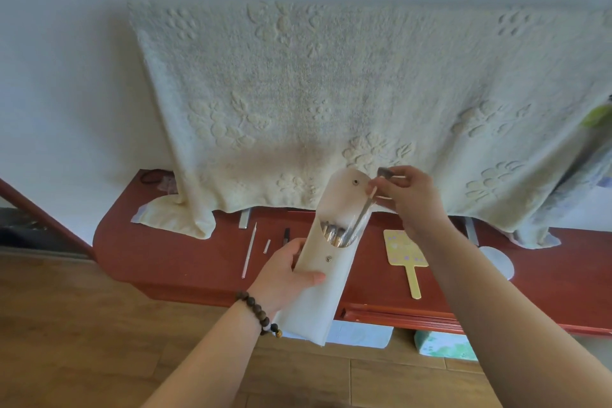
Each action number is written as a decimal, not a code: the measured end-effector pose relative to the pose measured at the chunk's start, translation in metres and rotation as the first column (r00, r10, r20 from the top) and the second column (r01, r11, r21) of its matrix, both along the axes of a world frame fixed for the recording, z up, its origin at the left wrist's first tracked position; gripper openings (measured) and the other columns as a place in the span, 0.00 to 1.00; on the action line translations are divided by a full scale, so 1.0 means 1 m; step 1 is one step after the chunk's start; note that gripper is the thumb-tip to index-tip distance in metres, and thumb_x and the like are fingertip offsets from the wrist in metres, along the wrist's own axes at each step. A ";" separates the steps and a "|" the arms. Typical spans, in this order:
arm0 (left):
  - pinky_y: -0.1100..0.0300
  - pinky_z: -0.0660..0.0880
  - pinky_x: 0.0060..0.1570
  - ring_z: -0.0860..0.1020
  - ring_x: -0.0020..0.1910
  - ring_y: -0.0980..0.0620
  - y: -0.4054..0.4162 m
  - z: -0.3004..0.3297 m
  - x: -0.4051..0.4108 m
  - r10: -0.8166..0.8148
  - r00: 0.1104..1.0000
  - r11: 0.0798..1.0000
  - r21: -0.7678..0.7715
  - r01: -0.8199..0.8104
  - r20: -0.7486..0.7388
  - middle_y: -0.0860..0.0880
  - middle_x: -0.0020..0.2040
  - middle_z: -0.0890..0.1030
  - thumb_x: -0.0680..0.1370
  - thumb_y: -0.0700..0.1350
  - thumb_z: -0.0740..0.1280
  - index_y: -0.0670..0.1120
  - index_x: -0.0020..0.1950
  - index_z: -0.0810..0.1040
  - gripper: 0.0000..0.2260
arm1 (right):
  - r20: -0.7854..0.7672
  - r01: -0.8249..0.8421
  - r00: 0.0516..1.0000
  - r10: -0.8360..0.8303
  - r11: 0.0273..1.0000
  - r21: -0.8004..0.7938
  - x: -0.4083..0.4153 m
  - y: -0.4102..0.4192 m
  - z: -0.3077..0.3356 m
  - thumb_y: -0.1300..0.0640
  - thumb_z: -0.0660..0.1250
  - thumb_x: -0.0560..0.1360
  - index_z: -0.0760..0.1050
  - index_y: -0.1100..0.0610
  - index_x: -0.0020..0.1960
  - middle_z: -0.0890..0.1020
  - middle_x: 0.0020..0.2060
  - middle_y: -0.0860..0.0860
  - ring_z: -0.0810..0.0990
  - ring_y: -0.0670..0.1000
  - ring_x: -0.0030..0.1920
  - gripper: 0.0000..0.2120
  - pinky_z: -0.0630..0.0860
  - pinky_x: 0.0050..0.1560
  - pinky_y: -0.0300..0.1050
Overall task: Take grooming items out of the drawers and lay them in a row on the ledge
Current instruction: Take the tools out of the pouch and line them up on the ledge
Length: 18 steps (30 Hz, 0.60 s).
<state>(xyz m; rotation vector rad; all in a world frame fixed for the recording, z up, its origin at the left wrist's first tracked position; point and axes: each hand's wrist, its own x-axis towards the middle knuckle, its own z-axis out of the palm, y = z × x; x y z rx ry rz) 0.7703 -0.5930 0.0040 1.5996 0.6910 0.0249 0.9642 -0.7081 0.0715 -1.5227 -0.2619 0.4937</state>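
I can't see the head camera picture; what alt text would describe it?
A person's left hand holds a white brush pouch upright over a red-brown ledge, while the right hand pinches a makeup brush partly out of it. On the ledge lie a thin white stick and a yellow hand mirror, below a hanging cream towel.

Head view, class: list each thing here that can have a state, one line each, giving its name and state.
Brush pouch: flap open, held up off the ledge by the left hand.
Makeup brush: pinched by the right hand, partly out of the pouch.
Hand mirror: lying flat on the ledge.
Towel: hanging, its hem on the ledge.
Drawer: pulled out.
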 end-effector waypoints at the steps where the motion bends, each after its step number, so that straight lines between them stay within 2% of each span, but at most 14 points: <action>1: 0.46 0.79 0.55 0.82 0.51 0.52 0.000 -0.001 -0.001 0.009 1.000 1.000 0.003 -0.009 -0.001 0.53 0.52 0.83 0.71 0.41 0.74 0.55 0.58 0.75 0.19 | -0.016 0.049 0.999 -0.049 0.998 0.033 0.008 -0.001 0.003 0.69 0.68 0.73 0.73 0.63 0.50 0.83 0.40 0.59 0.84 0.53 0.37 0.08 0.83 0.43 0.48; 3: 0.47 0.79 0.54 0.82 0.50 0.52 0.002 -0.004 -0.003 0.042 0.999 0.999 -0.002 -0.042 0.002 0.53 0.52 0.83 0.71 0.41 0.74 0.55 0.57 0.75 0.19 | -0.023 0.111 0.994 -0.110 0.991 0.074 0.024 -0.005 0.008 0.69 0.67 0.74 0.73 0.61 0.49 0.82 0.41 0.58 0.84 0.53 0.37 0.07 0.83 0.41 0.47; 5: 0.46 0.79 0.54 0.83 0.49 0.52 0.005 -0.007 -0.005 0.088 0.996 0.996 -0.022 -0.087 0.012 0.52 0.51 0.84 0.71 0.39 0.74 0.54 0.57 0.76 0.18 | -0.007 0.111 0.994 -0.111 0.993 0.045 0.037 -0.012 0.002 0.69 0.67 0.74 0.74 0.61 0.51 0.83 0.41 0.59 0.84 0.54 0.38 0.07 0.83 0.40 0.46; 9: 0.44 0.79 0.54 0.83 0.51 0.48 0.010 -0.011 -0.006 0.156 0.987 0.985 -0.072 -0.154 0.024 0.48 0.52 0.84 0.70 0.37 0.75 0.50 0.57 0.77 0.19 | 0.022 0.012 1.000 -0.008 0.985 -0.173 0.047 -0.015 -0.034 0.67 0.70 0.73 0.77 0.62 0.52 0.81 0.41 0.58 0.83 0.55 0.39 0.09 0.82 0.39 0.47; 12: 0.42 0.78 0.54 0.83 0.51 0.46 0.012 -0.014 -0.006 0.189 0.982 0.976 -0.115 -0.185 0.026 0.46 0.53 0.84 0.71 0.35 0.74 0.48 0.58 0.77 0.18 | 0.001 -0.031 0.999 0.033 0.944 -0.328 0.051 -0.015 -0.073 0.66 0.72 0.71 0.78 0.61 0.51 0.81 0.38 0.55 0.81 0.52 0.35 0.10 0.79 0.32 0.39; 13: 0.42 0.78 0.55 0.83 0.51 0.45 0.012 -0.014 -0.005 0.199 0.980 0.973 -0.128 -0.194 0.027 0.46 0.53 0.84 0.71 0.34 0.73 0.47 0.58 0.77 0.18 | -0.012 -0.043 0.999 0.041 0.929 -0.369 0.053 -0.015 -0.087 0.66 0.73 0.70 0.79 0.61 0.51 0.81 0.38 0.55 0.81 0.53 0.36 0.11 0.79 0.33 0.40; 16: 0.42 0.78 0.54 0.83 0.51 0.45 0.011 -0.016 -0.004 0.221 0.975 0.965 -0.146 -0.216 0.020 0.46 0.52 0.84 0.71 0.33 0.73 0.47 0.58 0.77 0.18 | -0.055 -0.061 0.998 0.040 0.876 -0.478 0.059 -0.013 -0.124 0.63 0.75 0.67 0.81 0.57 0.47 0.83 0.39 0.54 0.83 0.54 0.37 0.10 0.83 0.41 0.51; 18: 0.43 0.79 0.53 0.83 0.51 0.45 0.009 -0.016 -0.002 0.230 0.973 0.962 -0.152 -0.226 0.012 0.46 0.52 0.84 0.72 0.33 0.72 0.47 0.59 0.77 0.18 | -0.065 -0.069 0.997 0.041 0.855 -0.513 0.059 -0.009 -0.139 0.65 0.75 0.67 0.81 0.59 0.48 0.83 0.40 0.56 0.82 0.53 0.35 0.11 0.83 0.40 0.50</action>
